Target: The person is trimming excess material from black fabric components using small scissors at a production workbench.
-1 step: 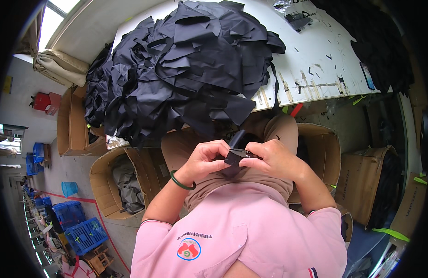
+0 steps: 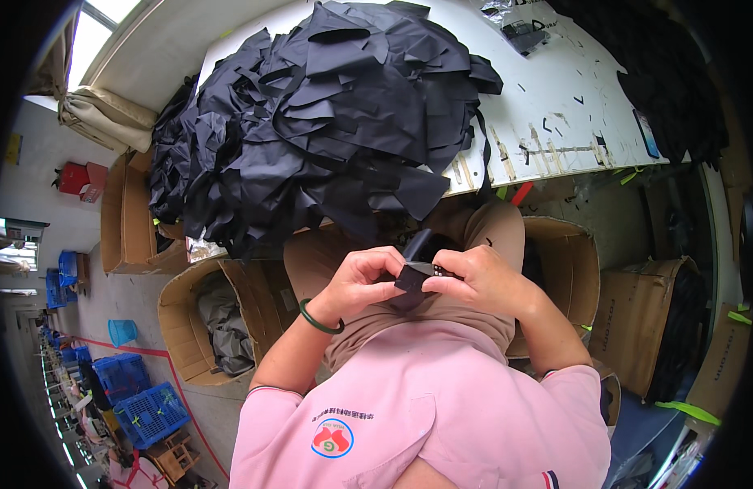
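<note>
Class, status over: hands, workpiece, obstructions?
Left hand pinching small black fabric piece. Right hand holding dark-handled metal tool. Large black fabric heap beyond, not obstructing.

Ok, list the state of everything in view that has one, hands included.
Left hand: pinching a black fabric piece
Right hand: closed around a small tool
Small tool: held, partly hidden; cannot tell if its blades are open
Black fabric heap: loosely piled, hanging over the near edge
White table: littered with dark scraps
Cardboard box with grey fabric: open
Curtain: gathered
</note>
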A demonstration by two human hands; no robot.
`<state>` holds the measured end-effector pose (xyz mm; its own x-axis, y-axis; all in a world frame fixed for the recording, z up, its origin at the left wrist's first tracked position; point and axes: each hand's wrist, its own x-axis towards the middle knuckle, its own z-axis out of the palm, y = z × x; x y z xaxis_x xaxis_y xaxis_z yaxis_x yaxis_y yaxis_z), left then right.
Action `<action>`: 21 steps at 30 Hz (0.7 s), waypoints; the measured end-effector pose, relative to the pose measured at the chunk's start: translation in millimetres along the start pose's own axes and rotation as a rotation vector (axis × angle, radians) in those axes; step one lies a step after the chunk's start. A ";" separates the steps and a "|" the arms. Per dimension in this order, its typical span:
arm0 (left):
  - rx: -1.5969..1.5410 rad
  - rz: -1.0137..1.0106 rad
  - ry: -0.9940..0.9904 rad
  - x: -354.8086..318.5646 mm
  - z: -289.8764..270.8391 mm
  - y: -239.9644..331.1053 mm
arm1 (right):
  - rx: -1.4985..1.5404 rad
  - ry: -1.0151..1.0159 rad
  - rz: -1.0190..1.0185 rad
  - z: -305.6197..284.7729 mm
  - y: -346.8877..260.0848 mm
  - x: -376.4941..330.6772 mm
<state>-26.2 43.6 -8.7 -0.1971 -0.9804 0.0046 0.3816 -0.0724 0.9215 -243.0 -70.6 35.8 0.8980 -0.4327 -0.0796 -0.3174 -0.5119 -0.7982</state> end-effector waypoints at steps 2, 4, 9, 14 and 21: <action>-0.012 -0.029 -0.030 0.1 -1.4 1.9 | 0.051 -0.001 -0.003 -1.2 0.7 -1.6; -0.061 -0.076 -0.063 1.6 -4.3 6.5 | 0.103 -0.002 -0.006 -3.2 1.4 -3.2; -0.250 -0.253 -0.191 10.5 -15.3 15.1 | 0.162 -0.156 -0.039 -9.1 1.0 -5.9; -0.283 -0.451 -0.372 20.9 -23.9 18.3 | 0.040 -0.202 -0.111 -12.3 -2.8 -5.2; -0.266 -0.594 -0.499 25.2 -25.2 11.5 | 0.016 -0.243 -0.152 -6.0 -6.1 -2.2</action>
<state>-4.0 13.5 -7.8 -0.7882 -0.5728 -0.2251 0.2763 -0.6562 0.7022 -244.9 -71.0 44.5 0.9822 -0.1603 -0.0976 -0.1704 -0.5447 -0.8211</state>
